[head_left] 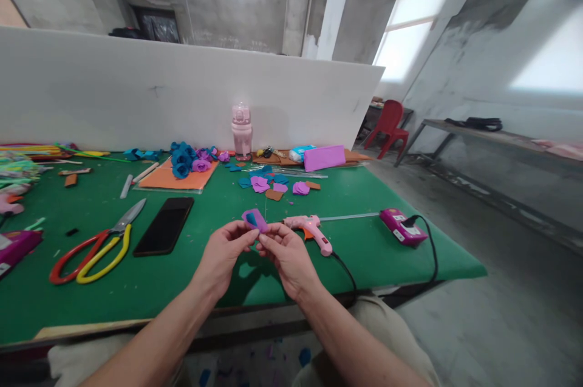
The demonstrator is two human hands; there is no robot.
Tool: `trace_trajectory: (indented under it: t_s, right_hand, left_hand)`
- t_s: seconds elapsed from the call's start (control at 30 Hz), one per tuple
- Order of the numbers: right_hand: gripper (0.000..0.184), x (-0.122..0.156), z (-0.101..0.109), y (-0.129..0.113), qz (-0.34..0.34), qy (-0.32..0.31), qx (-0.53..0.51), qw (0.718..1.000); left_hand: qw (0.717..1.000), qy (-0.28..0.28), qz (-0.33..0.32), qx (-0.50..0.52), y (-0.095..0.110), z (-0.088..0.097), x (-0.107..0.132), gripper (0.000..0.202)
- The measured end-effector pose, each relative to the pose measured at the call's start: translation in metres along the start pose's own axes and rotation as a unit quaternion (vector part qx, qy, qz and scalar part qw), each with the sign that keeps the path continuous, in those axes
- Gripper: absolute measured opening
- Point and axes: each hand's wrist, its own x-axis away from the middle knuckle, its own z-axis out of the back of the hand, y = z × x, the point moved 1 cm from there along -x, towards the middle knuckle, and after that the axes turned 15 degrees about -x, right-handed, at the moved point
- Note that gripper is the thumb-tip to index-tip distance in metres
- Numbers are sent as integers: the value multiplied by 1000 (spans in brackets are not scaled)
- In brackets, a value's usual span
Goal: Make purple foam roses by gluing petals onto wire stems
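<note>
Between the fingertips of both my hands is a small paper flower (255,219), a purple petal curled around a blue center. My left hand (230,247) pinches it from the left, and my right hand (285,251) grips its lower right edge. Just past my right hand lies a pink hot glue gun (311,228) with a clear glue stick (348,217) sticking out of its back. Loose purple petals (259,184), blue petals (279,179) and brown pieces (274,194) are scattered beyond my hands.
Left on the green table (346,192) lie a black phone (164,226) and red-and-yellow scissors (102,247). Finished blue roses (182,159) rest on orange paper (157,179). A pink bottle (242,132) stands by the white partition (195,89). A purple power box (402,227) with a black cable sits right.
</note>
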Motion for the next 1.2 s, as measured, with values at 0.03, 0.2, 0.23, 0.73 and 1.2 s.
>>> trace_trajectory:
  t_s: [0.03, 0.2, 0.23, 0.73, 1.2]
  right_hand:
    - [25, 0, 0, 0, -1, 3, 1, 1000]
    - [25, 0, 0, 1, 8, 15, 13, 1000]
    - [25, 0, 0, 1, 11, 16, 15, 1000]
    - [26, 0, -1, -1, 8, 56, 57, 997]
    - [18, -1, 2, -3, 41, 55, 107, 992]
  left_hand:
    - [1000, 2, -2, -1, 0, 0, 0, 18]
    - [1000, 10, -3, -7, -1, 0, 0, 19]
    - [1000, 10, -3, -8, -1, 0, 0, 19]
    - [998, 10, -27, -49, 0, -4, 2, 15]
    - [998, -52, -31, -4, -3, -6, 2, 17]
